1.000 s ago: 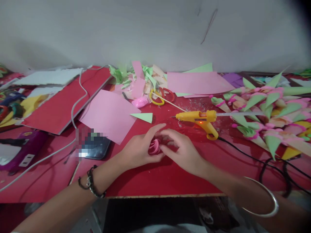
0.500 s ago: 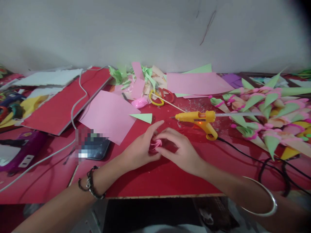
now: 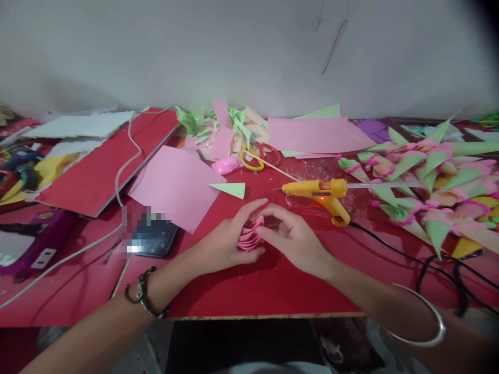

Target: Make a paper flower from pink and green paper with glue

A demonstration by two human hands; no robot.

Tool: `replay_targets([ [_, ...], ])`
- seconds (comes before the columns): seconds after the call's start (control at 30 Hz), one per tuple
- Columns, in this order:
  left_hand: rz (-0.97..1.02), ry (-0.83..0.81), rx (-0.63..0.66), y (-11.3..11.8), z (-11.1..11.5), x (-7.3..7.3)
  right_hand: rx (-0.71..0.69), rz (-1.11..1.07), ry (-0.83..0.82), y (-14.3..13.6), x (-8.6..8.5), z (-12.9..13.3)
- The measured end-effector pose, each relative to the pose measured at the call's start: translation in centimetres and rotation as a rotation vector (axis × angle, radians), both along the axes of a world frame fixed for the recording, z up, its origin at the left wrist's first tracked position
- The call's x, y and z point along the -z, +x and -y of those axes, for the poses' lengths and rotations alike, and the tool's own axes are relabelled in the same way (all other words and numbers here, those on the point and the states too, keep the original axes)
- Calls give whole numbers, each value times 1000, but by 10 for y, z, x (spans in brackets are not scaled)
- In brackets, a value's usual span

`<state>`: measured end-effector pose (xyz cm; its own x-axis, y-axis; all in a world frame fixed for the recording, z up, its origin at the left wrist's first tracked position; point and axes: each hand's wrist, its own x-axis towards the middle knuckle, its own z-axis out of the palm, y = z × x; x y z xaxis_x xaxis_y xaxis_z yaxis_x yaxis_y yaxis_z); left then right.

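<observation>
A coil of pink paper [image 3: 249,236] with several loose, layered turns is between my hands, just above the red table. My left hand [image 3: 222,244] holds it from the left, thumb and fingers curved around its side. From the right, my right hand [image 3: 298,241] pinches the coil's edge, with the thumb on the paper and the fingers bent over the far side. Beyond the hands lies a small pale green paper cone [image 3: 232,190], its point to the left. To its right rests a yellow hot glue gun [image 3: 315,188] with a lit orange light and a glue stick in its back.
A pink paper sheet [image 3: 175,182] and a phone [image 3: 156,238] lie to the left. Scissors [image 3: 253,158] and paper scraps are near the wall. Several paper cone flowers [image 3: 436,171] pile up at the right, with the gun's black cable [image 3: 382,244] in front. A white cord [image 3: 119,179] crosses the left side.
The pink coil has become larger and looser, and more of its layers show. My left thumb and fingers have spread wider around it, and the hands have shifted slightly.
</observation>
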<state>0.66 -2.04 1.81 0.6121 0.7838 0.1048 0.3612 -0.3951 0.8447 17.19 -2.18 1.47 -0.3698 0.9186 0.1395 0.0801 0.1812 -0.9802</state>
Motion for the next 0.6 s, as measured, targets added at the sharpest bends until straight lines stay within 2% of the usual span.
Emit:
replay_targets([
  [0.33,180,-258,65,-1,-2,1,-69,25,98,1,0,3],
  [0.47,171,-234,83,-4,-4,3,-152,129,293,2,-6,4],
  [0.6,142,-269,213,-10,-8,4,-273,151,387,4,-12,4],
])
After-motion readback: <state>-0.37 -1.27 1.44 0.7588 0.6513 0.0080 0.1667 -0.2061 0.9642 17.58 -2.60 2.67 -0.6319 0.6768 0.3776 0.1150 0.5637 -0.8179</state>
